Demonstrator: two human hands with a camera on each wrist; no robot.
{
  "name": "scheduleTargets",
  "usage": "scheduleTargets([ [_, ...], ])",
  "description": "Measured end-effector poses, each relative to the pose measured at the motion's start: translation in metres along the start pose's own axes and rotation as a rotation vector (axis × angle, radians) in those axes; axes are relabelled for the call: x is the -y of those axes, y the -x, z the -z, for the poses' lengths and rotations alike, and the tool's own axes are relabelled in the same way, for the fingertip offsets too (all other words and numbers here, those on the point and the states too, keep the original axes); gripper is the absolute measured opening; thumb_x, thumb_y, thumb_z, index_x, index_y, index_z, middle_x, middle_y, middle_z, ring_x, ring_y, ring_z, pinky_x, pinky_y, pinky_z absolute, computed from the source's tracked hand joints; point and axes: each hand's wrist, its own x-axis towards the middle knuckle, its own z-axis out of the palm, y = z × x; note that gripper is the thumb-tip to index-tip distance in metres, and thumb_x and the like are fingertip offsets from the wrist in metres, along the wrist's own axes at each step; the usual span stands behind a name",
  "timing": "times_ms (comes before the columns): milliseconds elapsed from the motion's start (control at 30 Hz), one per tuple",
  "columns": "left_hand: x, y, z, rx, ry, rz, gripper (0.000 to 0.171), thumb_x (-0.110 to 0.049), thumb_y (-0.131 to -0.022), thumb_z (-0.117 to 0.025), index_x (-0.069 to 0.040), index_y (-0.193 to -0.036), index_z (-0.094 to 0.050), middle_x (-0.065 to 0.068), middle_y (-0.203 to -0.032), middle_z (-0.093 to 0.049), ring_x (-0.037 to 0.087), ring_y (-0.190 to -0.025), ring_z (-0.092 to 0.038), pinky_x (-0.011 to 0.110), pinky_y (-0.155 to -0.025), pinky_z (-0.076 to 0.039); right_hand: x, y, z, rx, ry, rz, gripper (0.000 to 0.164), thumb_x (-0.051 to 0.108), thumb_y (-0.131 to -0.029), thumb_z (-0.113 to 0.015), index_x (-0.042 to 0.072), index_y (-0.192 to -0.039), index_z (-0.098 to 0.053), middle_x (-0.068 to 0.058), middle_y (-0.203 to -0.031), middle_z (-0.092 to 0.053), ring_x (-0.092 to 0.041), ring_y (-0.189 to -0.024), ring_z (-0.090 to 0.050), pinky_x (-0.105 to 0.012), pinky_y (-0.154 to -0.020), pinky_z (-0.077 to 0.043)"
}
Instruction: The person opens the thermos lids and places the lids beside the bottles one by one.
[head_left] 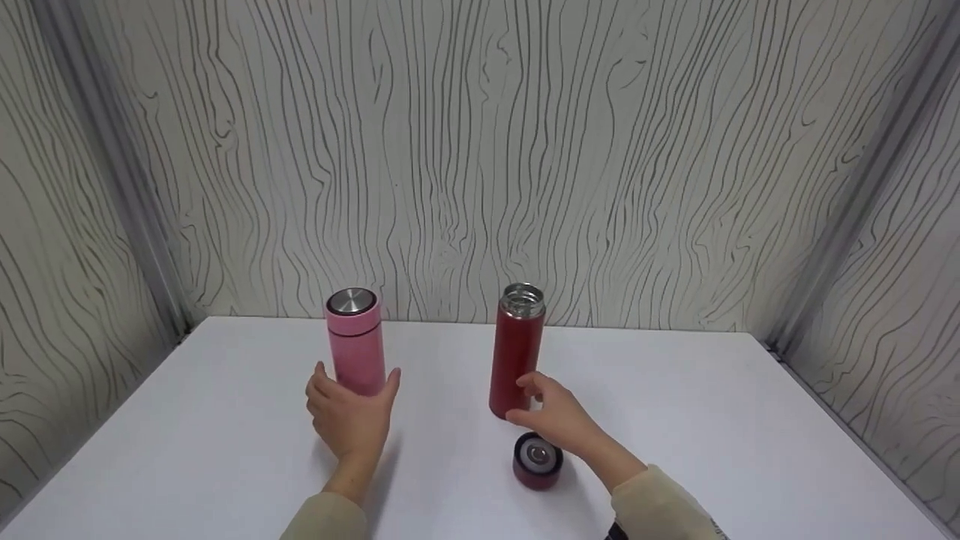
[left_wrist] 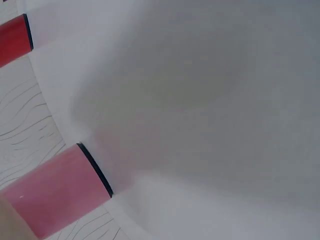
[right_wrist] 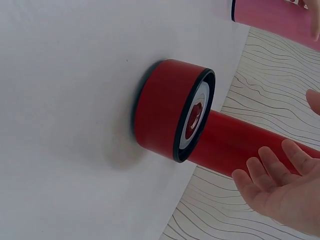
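A pink thermos bottle (head_left: pixel 358 360) stands upright with its lid on, at the left of the table. My left hand (head_left: pixel 349 420) is spread at its near side, thumb to the right and fingers to the left; contact cannot be made out. Further right stands a red thermos bottle (head_left: pixel 515 352), lidless, its steel mouth showing. By its lower right side is my right hand (head_left: pixel 559 416), thumb and fingers apart with nothing between them. The red lid (head_left: pixel 538 474) lies underside up in front of the red bottle, below that hand. It appears large in the right wrist view.
Everything stands on a white table (head_left: pixel 225 450). Behind it rises a wood-grain patterned wall (head_left: pixel 450 150), and similar panels flank both sides. Grey metal posts (head_left: pixel 127 165) mark the corners.
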Motion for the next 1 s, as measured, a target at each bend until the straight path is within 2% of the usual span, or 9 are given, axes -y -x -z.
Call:
scheduleTargets([
  [200, -0.005, -0.01, 0.002, 0.078, 0.023, 0.059, 0.102, -0.045, -0.071, -0.074, -0.001, -0.143, -0.017, 0.023, -0.139, -0.032, 0.039, -0.124, -0.035, 0.059, -0.101, -0.034, 0.0, 0.001, 0.002, 0.008, 0.004, -0.011, 0.048, 0.019, -0.082, -0.069, 0.003, -0.123, -0.05, -0.019, -0.128, -0.054, -0.035, -0.118, -0.049, -0.05, -0.095, -0.046],
  [367, -0.009, -0.014, 0.001, 0.098, 0.023, 0.069, 0.102, -0.045, -0.071, -0.074, -0.003, -0.144, -0.017, 0.022, -0.138, -0.033, 0.039, -0.125, -0.035, 0.06, -0.099, -0.034, 0.0, 0.001, 0.005, 0.014, 0.002, -0.01, 0.05, 0.021, -0.082, -0.069, 0.003, -0.124, -0.049, -0.018, -0.128, -0.054, -0.037, -0.12, -0.048, -0.051, -0.096, -0.046],
  [500, -0.01, -0.015, 0.0, 0.087, 0.028, 0.06, 0.099, -0.043, -0.071, -0.075, -0.001, -0.142, -0.02, 0.022, -0.135, -0.035, 0.039, -0.122, -0.037, 0.06, -0.097, -0.036, 0.001, 0.001, 0.005, 0.018, 0.002, -0.013, 0.049, 0.02, -0.082, -0.069, 0.003, -0.123, -0.049, -0.019, -0.128, -0.054, -0.038, -0.12, -0.048, -0.052, -0.097, -0.045],
  [600, -0.01, -0.015, -0.001, 0.062, 0.039, 0.052, 0.091, -0.04, -0.072, -0.075, -0.001, -0.138, -0.026, 0.021, -0.13, -0.04, 0.038, -0.118, -0.04, 0.058, -0.096, -0.036, 0.0, 0.001, 0.006, 0.016, 0.006, -0.015, 0.048, 0.02, -0.082, -0.069, 0.003, -0.122, -0.05, -0.019, -0.128, -0.054, -0.038, -0.121, -0.048, -0.052, -0.097, -0.044],
  [733, -0.012, -0.016, -0.002, 0.014, 0.036, 0.045, 0.076, -0.033, -0.074, -0.073, 0.001, -0.13, -0.034, 0.022, -0.122, -0.047, 0.038, -0.115, -0.043, 0.057, -0.097, -0.032, -0.001, 0.001, 0.006, 0.016, 0.006, -0.007, 0.046, 0.019, -0.082, -0.068, 0.002, -0.122, -0.051, -0.02, -0.127, -0.055, -0.039, -0.121, -0.048, -0.053, -0.098, -0.043],
  [833, -0.013, -0.016, -0.003, -0.011, 0.039, 0.045, 0.071, -0.03, -0.075, -0.073, 0.001, -0.127, -0.038, 0.022, -0.12, -0.05, 0.038, -0.115, -0.043, 0.058, -0.099, -0.027, -0.001, 0.001, 0.007, 0.015, 0.004, -0.009, 0.045, 0.019, -0.083, -0.067, 0.003, -0.122, -0.051, -0.019, -0.127, -0.055, -0.04, -0.122, -0.048, -0.053, -0.098, -0.043],
  [900, -0.012, -0.016, -0.003, -0.019, 0.066, 0.039, 0.069, -0.028, -0.074, -0.074, 0.002, -0.126, -0.039, 0.022, -0.119, -0.051, 0.038, -0.114, -0.045, 0.057, -0.1, -0.027, 0.0, 0.001, 0.008, 0.013, 0.008, -0.016, 0.045, 0.02, -0.083, -0.067, 0.003, -0.121, -0.051, -0.019, -0.127, -0.056, -0.039, -0.122, -0.048, -0.052, -0.098, -0.044],
  [1000, -0.014, -0.014, -0.006, 0.003, 0.136, 0.016, 0.068, -0.023, -0.075, -0.074, 0.001, -0.126, -0.037, 0.021, -0.119, -0.05, 0.037, -0.113, -0.047, 0.055, -0.1, -0.032, 0.001, 0.001, 0.012, -0.001, 0.018, -0.022, 0.045, 0.02, -0.083, -0.067, 0.004, -0.121, -0.051, -0.018, -0.125, -0.056, -0.038, -0.121, -0.049, -0.052, -0.097, -0.045],
])
